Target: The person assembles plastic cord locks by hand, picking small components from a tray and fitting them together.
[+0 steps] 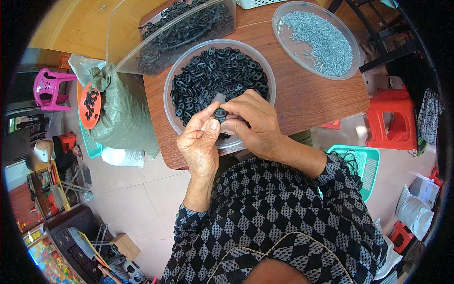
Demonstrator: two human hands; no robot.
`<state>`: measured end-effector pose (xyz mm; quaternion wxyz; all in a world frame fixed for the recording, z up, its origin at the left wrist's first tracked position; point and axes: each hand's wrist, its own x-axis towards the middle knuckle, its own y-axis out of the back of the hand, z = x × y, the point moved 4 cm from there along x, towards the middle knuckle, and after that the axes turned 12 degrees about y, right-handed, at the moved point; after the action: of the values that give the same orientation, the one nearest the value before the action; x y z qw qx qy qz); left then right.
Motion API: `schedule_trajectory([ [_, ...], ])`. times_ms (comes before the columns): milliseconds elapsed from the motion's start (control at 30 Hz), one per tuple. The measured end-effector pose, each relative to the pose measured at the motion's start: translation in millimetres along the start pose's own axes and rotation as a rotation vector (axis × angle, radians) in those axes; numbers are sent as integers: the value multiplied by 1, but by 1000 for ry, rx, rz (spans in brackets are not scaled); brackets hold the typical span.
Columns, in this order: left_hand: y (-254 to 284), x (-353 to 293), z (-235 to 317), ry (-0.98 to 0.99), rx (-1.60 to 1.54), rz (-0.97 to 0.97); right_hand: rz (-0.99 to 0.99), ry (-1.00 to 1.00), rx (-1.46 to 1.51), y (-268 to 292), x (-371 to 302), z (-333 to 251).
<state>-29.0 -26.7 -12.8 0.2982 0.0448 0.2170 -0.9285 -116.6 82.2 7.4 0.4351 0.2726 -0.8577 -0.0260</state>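
Both hands meet over the near part of a round clear plastic tub (269, 71) heaped with small black plastic parts (203, 71). Between my fingertips is one small black oval plastic part (220, 113). My left hand (201, 137) pinches it with thumb and forefinger from the left. From the right, my right hand (255, 118) also pinches at it, its fingers curled; whether they hold a second small thing is hidden. At the far right of the table, a shallow round clear tray (293, 54) carries a pile of small silvery screw-like pieces (324, 45).
A clear rectangular bin (189, 38) of black parts stands at the table's (302, 104) far left. Left of it, a green sack (125, 113) bears an orange plate (94, 124). A red stool (392, 118) and a green basket (366, 170) stand on the right.
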Motion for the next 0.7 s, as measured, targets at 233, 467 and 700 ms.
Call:
schedule_trajectory([
  [233, -2, -2, 0, -20, -8, 21, 25, 129, -28, 0, 3, -5],
  [467, -1, -2, 7, 13, 62, -53, 12, 44, 13, 3, 4, -3],
  [700, -4, -6, 6, -85, 274, 25, 17, -10, 60, 2, -1, 0],
])
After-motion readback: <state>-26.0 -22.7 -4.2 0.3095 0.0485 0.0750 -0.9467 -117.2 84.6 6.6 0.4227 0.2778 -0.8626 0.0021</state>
